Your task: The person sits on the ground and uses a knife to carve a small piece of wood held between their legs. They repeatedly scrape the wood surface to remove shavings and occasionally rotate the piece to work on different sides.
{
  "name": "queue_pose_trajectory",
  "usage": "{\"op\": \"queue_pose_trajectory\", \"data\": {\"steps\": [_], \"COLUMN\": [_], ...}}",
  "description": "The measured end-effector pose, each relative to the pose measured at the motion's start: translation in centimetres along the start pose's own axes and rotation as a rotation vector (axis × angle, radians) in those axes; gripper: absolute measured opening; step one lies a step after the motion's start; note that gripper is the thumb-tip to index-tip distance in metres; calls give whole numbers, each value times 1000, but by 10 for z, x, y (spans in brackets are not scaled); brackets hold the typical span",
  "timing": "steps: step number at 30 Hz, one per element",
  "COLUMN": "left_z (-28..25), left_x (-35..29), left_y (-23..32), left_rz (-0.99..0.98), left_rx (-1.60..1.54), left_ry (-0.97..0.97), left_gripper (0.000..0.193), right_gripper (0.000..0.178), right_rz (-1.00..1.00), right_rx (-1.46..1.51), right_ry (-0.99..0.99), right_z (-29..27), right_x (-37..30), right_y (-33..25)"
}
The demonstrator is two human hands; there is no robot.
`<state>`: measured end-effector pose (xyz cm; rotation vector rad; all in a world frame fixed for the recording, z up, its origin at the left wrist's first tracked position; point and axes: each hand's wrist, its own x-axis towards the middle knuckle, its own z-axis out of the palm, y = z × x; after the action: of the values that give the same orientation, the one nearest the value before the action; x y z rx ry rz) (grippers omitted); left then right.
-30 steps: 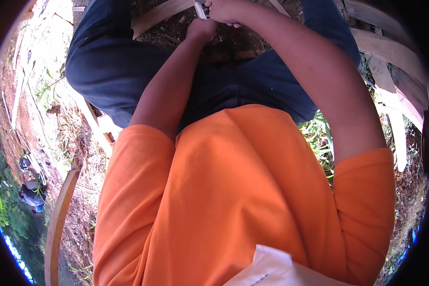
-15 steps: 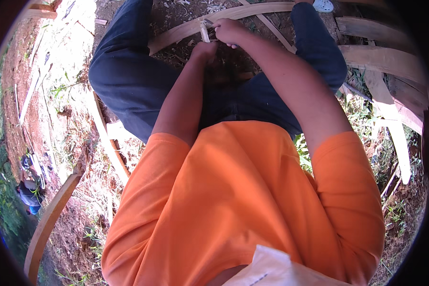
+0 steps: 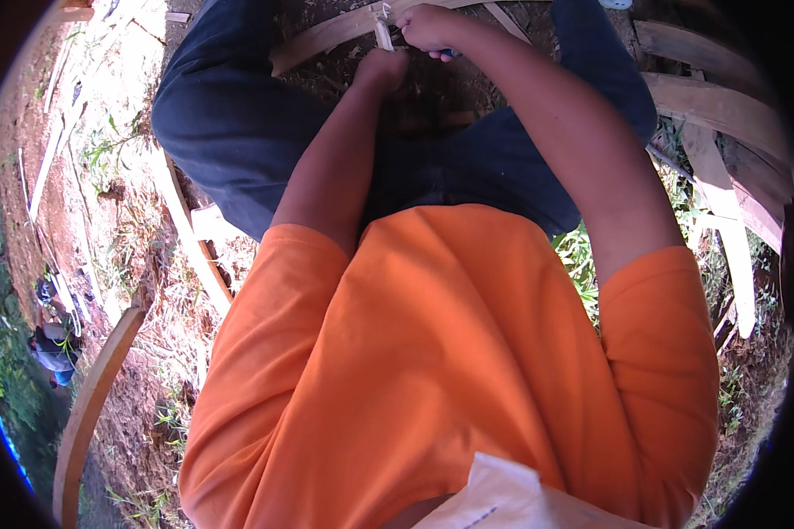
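Between my bent knees, my left hand is closed round the lower end of a short pale wooden stick. The stick points up and away, and a thin curl of wood shows at its far tip. Just right of the stick, my right hand is wrapped round what looks like a small knife. Only the dark bluish end of its handle shows below the fist; its blade is hard to make out.
A long curved plank lies on the ground beyond my hands. Several rough boards are stacked at the right. A curved timber stands at the lower left. Another person is far off at the left.
The whole view has shifted, so both hands appear higher in the picture. My right hand has moved slightly rightward from the stick. My left hand keeps its hold.
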<state>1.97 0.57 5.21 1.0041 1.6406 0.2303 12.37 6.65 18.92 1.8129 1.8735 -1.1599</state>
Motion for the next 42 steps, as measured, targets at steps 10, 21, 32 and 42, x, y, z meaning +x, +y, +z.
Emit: {"op": "queue_pose_trajectory", "data": {"steps": [10,21,32,42], "left_z": [8,3,-7,-6], "left_x": [31,42,13,2], "left_y": [-23,-23,-9,-5], "left_rz": [221,-37,12,26], "left_rx": [279,-86,71,15], "left_ry": [-23,-97,-115,-66], "left_gripper": [59,63,60,60], "right_gripper": [16,30,45,35], "right_rz": [-44,36,-16,19], "right_rx": [-108,-166,63,78], "right_ry": [47,-9,63,-153], "right_z": [12,18,-27,-21], "right_x": [3,6,26,-5], "right_y": [-13,-19,28,29]}}
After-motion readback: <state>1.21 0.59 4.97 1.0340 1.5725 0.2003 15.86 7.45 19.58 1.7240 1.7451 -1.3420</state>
